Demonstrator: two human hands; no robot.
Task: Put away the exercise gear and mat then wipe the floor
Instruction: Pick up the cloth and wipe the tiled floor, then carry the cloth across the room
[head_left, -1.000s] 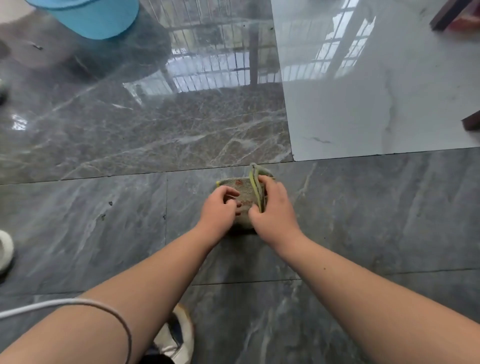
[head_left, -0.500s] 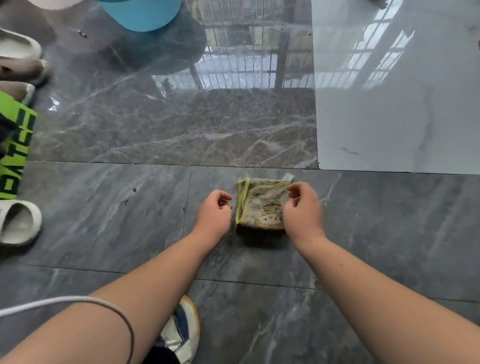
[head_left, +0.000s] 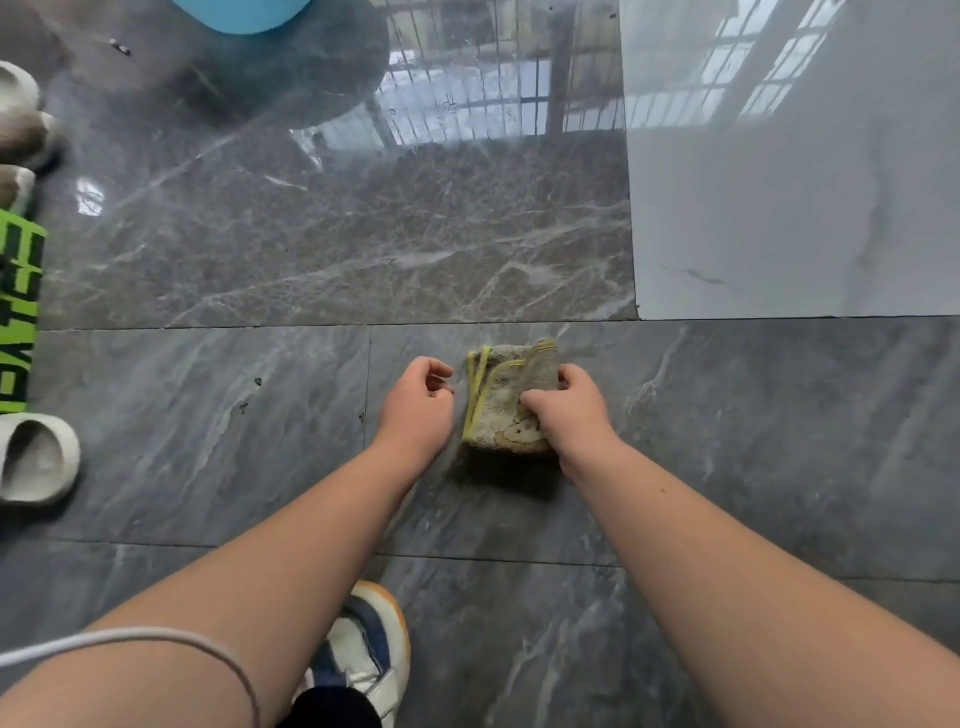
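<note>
The right hand (head_left: 571, 410) is gripping the folded grey, yellow-edged cloth (head_left: 501, 395) on the grey marble floor (head_left: 208, 447) — the left hand (head_left: 415, 402) hovering loosely curled, empty — so press flat, overlap strokes.

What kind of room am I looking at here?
Probably a home entryway or a living area near a door: polished grey marble floor tiles, slippers lined up at the left edge, and a barred window reflected in the floor. The right hand holds a folded cloth.
</note>
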